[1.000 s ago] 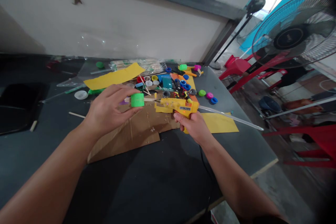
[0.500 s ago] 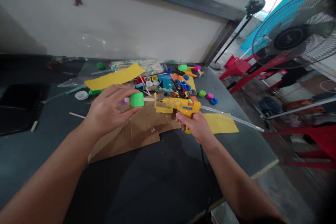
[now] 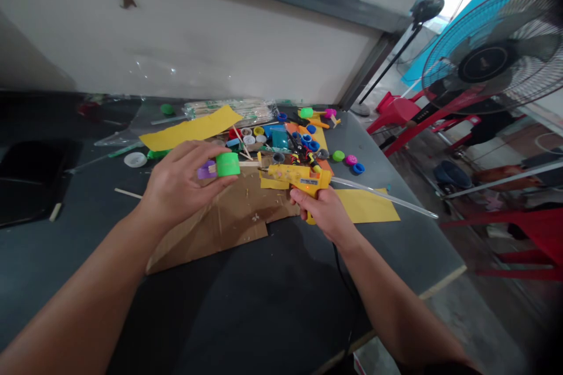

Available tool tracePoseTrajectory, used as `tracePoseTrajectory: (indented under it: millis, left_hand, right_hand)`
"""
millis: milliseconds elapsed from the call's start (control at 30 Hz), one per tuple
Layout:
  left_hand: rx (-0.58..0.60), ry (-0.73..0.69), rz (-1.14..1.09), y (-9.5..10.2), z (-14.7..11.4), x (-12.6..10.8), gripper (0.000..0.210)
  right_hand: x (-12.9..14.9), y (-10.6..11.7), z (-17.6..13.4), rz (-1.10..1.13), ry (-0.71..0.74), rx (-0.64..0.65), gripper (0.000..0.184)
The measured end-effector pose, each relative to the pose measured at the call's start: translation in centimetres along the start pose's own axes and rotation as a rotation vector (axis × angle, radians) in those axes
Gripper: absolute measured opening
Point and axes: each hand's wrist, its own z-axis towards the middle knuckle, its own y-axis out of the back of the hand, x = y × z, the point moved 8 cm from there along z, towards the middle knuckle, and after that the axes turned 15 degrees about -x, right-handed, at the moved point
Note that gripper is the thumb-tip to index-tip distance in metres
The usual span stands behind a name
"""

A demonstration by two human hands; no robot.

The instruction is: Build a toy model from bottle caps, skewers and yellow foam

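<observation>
Between the thumb and fingers of my left hand [image 3: 180,179] is a bright green bottle cap [image 3: 227,164], held above the cardboard. A pale wooden stick [image 3: 248,163] shows to the right of the cap, and a purple piece [image 3: 206,170] shows to its left; how they join is hard to make out. My right hand [image 3: 323,208] is wrapped round the handle of a yellow glue gun [image 3: 299,177]. The gun's nozzle points left, close to the stick's end. A long clear glue stick [image 3: 387,196] juts from the gun's back.
Brown cardboard [image 3: 211,228] lies on the dark table [image 3: 246,304] under my hands. Behind are several coloured caps [image 3: 314,146], a yellow strip [image 3: 193,129] and bagged sticks [image 3: 233,109]. A yellow sheet [image 3: 369,205] lies right; a fan [image 3: 488,64] stands beyond.
The glue gun has shifted slightly left in my right hand. The green cap has turned or moved a little left, and more of the purple piece shows.
</observation>
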Motion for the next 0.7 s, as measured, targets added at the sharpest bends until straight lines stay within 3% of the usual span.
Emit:
tracePoseTrajectory:
  millis: [133,400,700]
  left_hand:
    - [0.005,0.002,-0.004,0.0,0.0,0.0,0.032]
    - [0.025,0.007,0.017,-0.3,-0.2,0.3,0.033]
    - [-0.009,0.002,0.017,-0.4,-0.7,0.7,0.037]
  right_hand:
    - [0.4,-0.2,-0.2,0.079,-0.01,0.025,0.027]
    - [0.8,-0.7,-0.5,0.545,-0.203,0.113,0.024]
    - [2.6,-1.2,-1.3,0.979,-0.377,0.389,0.025]
